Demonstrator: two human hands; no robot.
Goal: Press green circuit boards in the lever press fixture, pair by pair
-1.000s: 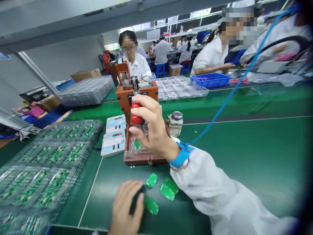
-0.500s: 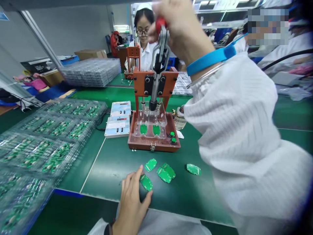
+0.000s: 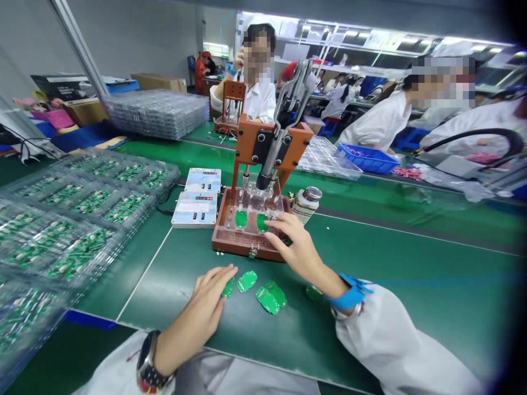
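Note:
A test fixture with an orange-brown upper frame (image 3: 305, 144) and a metal toggle clamp stands in front of me. Two green circuit boards sit in its clear plate, the left board (image 3: 241, 219) in full view and the right board (image 3: 262, 222) partly behind fingertips. My right hand (image 3: 298, 241) reaches to that right board with fingers and thumb apart; whether they touch it I cannot tell. My left hand (image 3: 208, 299) lies outstretched and open over the table, partly covering a loose board (image 3: 228, 288). Beside it lie another board (image 3: 247, 281) and an overlapping pair (image 3: 270, 299).
Clear trays (image 3: 119, 230) of circuit boards line the left side. Two small meters (image 3: 195, 208) stand left of the fixture, and a metal-capped bottle (image 3: 307, 203) on its right. One board (image 3: 314, 293) lies by my right wrist. A co-worker (image 3: 263, 99) sits opposite, behind another fixture.
My right hand has left the red clamp handle and come down to the right board in the fixture. My left hand has shifted, now covering part of a loose board. The view has turned.

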